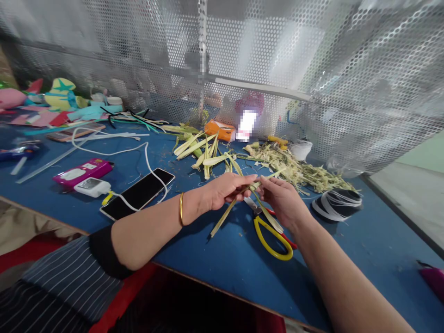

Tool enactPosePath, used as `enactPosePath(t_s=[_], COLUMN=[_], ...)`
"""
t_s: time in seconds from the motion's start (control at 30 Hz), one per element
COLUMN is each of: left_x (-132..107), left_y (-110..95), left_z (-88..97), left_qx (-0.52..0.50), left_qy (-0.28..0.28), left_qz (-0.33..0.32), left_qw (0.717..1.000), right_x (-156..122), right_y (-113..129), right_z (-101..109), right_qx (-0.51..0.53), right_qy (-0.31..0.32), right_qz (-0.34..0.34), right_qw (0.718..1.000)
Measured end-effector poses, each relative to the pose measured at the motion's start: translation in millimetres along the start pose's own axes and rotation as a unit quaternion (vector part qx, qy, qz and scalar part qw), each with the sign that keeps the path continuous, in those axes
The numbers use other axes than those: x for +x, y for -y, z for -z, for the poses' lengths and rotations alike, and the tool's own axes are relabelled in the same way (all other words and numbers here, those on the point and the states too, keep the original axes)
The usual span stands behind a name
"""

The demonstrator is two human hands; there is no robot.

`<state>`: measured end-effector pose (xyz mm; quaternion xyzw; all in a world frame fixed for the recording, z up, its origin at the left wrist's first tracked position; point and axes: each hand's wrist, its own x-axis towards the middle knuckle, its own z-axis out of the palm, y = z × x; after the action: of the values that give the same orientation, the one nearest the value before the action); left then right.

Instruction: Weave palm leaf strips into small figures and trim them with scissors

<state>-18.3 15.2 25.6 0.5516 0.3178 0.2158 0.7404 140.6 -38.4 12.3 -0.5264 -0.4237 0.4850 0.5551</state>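
Note:
My left hand (229, 188) and my right hand (280, 196) meet over the blue table (194, 252), both closed on pale green plant strips (224, 219) that look like corn husk. The strips cross between my fingertips, with ends sticking out toward me and away. Just beneath the hands lie scissors (274, 243) with one yellow and one red handle, their blades partly covered. Beyond my left hand rests a loose bunch of similar husk strips (204, 152). A heap of shredded husk pieces (294, 169) spreads behind my right hand.
A black spool wound with white thread (336, 205) stands to the right. On the left lie a dark-screened phone (138, 194), a white cable (114, 152), and a purple device (83, 173). An orange packet (220, 130) sits by the perforated metal screen (239, 51) at the back.

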Motion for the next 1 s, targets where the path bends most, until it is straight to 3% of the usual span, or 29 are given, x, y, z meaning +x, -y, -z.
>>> enactPosePath(t_s=[0.2, 0.43, 0.5, 0.57, 0.63, 0.7, 0.73, 0.77, 0.83, 0.9, 1.0], left_x=[0.4, 1.1, -0.2, -2.2, -4.6, -6.8, -7.8, -8.6, -9.8, -10.4, -10.1], left_y=[9.4, 9.2, 8.7, 7.9, 6.4, 4.2, 3.1, 2.3, 1.5, 2.3, 5.6], left_z=[-8.5, -6.5, -6.5, -7.7, -9.8, -12.1, -13.2, -14.1, -15.5, -16.1, -15.9], left_qx=[0.092, 0.111, 0.107, 0.098, 0.085, 0.077, 0.077, 0.081, 0.102, 0.132, 0.16], left_qy=[-0.031, 0.045, 0.052, 0.04, 0.03, 0.036, 0.043, 0.052, 0.067, 0.072, 0.078], left_qz=[-0.037, -0.025, -0.013, -0.001, 0.007, 0.013, 0.019, 0.026, 0.036, 0.03, 0.004], left_qw=[0.995, 0.993, 0.993, 0.994, 0.996, 0.996, 0.996, 0.995, 0.992, 0.988, 0.984], right_x=[-1.0, 0.5, 1.0, -0.3, -4.1, -9.0, -11.0, -12.2, -12.2, -9.8, -6.3], right_y=[-6.4, -11.7, -8.8, -1.9, 8.0, 17.6, 21.0, 23.0, 22.6, 17.8, 10.4], right_z=[-5.6, -8.2, -5.1, -0.3, 4.9, 8.6, 9.5, 9.8, 8.6, 6.0, 2.0], right_qx=[-0.021, -0.066, -0.092, -0.187, -0.35, -0.479, -0.499, -0.495, -0.436, -0.349, -0.229], right_qy=[-0.047, -0.123, -0.107, -0.08, -0.104, -0.184, -0.189, -0.173, -0.082, 0.013, 0.057], right_qz=[0.049, 0.102, 0.083, 0.053, 0.069, 0.163, 0.208, 0.24, 0.242, 0.183, 0.1], right_qw=[0.997, 0.985, 0.986, 0.978, 0.928, 0.843, 0.82, 0.817, 0.863, 0.919, 0.967])
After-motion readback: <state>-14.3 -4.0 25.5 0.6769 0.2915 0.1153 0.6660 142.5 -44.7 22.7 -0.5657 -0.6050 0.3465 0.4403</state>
